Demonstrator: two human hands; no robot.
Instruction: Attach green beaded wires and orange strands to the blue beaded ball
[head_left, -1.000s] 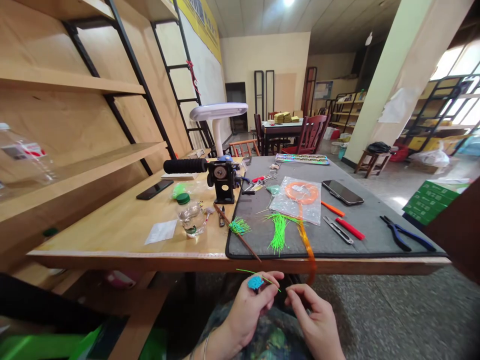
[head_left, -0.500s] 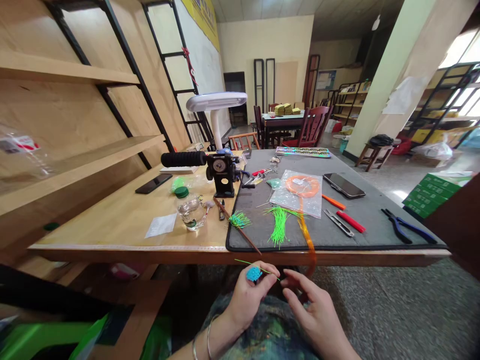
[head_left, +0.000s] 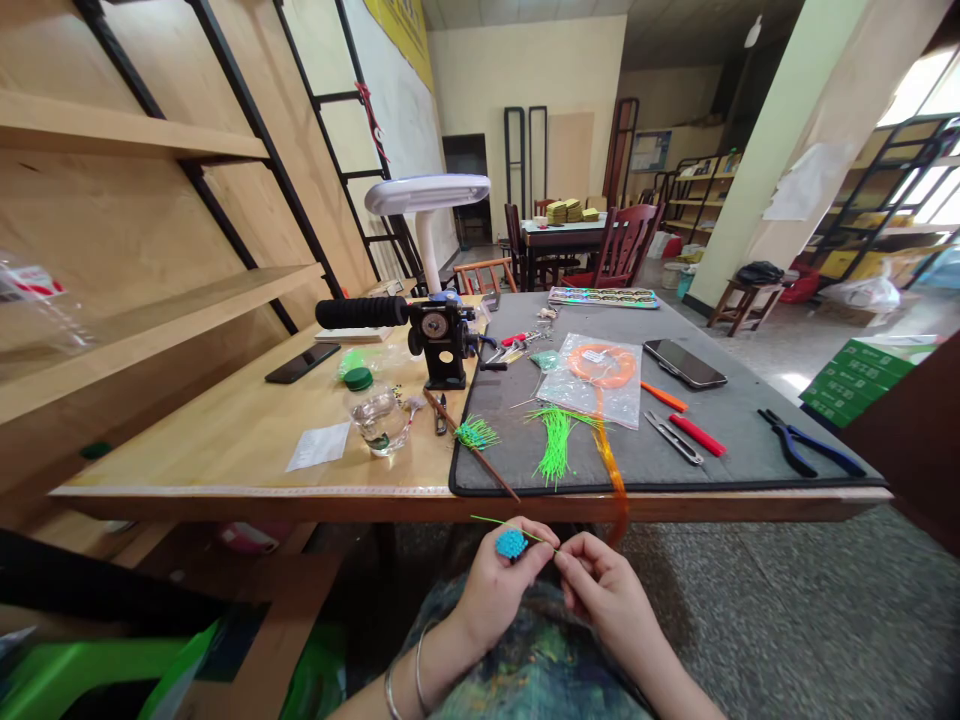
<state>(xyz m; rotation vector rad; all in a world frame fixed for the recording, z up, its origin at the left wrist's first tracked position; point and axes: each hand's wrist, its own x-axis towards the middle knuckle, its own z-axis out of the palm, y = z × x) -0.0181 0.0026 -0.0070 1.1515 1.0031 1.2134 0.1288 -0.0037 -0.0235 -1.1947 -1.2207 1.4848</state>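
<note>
Over my lap, in front of the table edge, my left hand [head_left: 501, 577] is closed with a thin green strand [head_left: 487, 519] pinched between thumb and forefinger. A round cluster of small blue bead-like pieces [head_left: 511, 543] sits in the same hand, by the base of the thumb. My right hand [head_left: 602, 583] meets the left fingertips, its thumb and forefinger pinched at the strand's right end. On the grey mat straight ahead lies a bundle of green strands [head_left: 554, 446]. To its left, a smaller green and blue bundle [head_left: 475, 432] rests against a brown stick [head_left: 487, 468].
Orange strands [head_left: 612, 465] hang over the table edge from a plastic bag [head_left: 591, 380]. Snips [head_left: 674, 438], a red tool [head_left: 697, 434], pliers [head_left: 802, 442] and a phone [head_left: 685, 363] lie to the right. A water jar [head_left: 377, 417] and black clamp device [head_left: 442, 345] stand left.
My right hand has moved left to the left fingertips, and its parted fingers have closed on the strand's end. The left hand keeps its hold. The view has shifted slightly.
</note>
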